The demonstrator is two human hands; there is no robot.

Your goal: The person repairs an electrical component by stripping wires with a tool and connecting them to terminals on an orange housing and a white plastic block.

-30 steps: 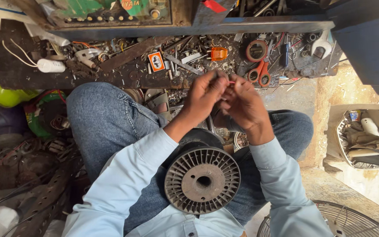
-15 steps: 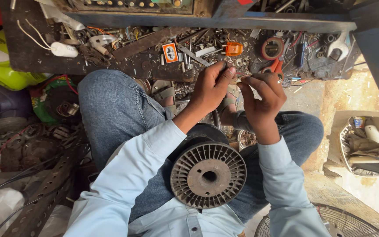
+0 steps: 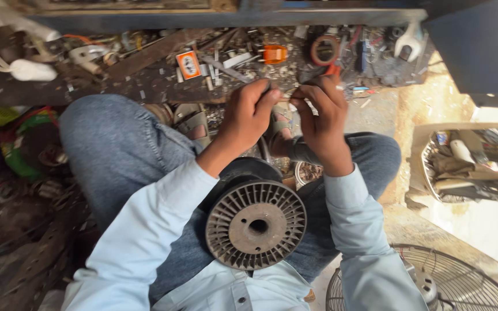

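Pinching a thin strand between two hands above a cluttered desk.

At the far left, a white plug [image 3: 33, 70] with its cable lay on the dark desk [image 3: 7, 92], and further right stood a small orange and white box [image 3: 188, 64]. The left hand [image 3: 248, 115] had its fingers [image 3: 267, 95] pressed together on one end of a thin strand [image 3: 289, 99], and the right hand [image 3: 323, 118] pinched the other end, just beside it. I judged the work was in the middle: the strand was gripped, but nothing looked finished. Below, a ribbed grey spool [image 3: 256, 224] rested on the lap between the jeans-covered knees. Behind the hands lay an orange fitting [image 3: 274, 54], a tape roll [image 3: 324, 50] and small scraps, crowding the desk. At the lower right stood a fan grille [image 3: 462, 285].
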